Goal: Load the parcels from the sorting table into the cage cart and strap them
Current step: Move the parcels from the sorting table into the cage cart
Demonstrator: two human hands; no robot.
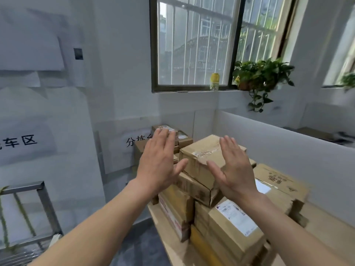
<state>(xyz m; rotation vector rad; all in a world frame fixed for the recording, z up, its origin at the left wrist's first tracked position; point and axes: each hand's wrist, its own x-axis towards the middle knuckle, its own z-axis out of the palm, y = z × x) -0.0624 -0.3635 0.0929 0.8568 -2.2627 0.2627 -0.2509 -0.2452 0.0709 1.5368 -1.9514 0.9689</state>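
Observation:
Several brown cardboard parcels are piled on the pale wooden sorting table. The top parcel lies tilted, with torn tape along its lid. My left hand is raised flat with straight fingers just left of that parcel. My right hand is held flat near its right side, fingers straight. Neither hand grips anything. A corner of the metal cage cart shows at the lower left, with green straps hanging on it.
A labelled parcel sits at the front of the pile, and more boxes stand behind by the wall. A white partition runs along the table's right side. Potted plants and a yellow bottle stand on the windowsill.

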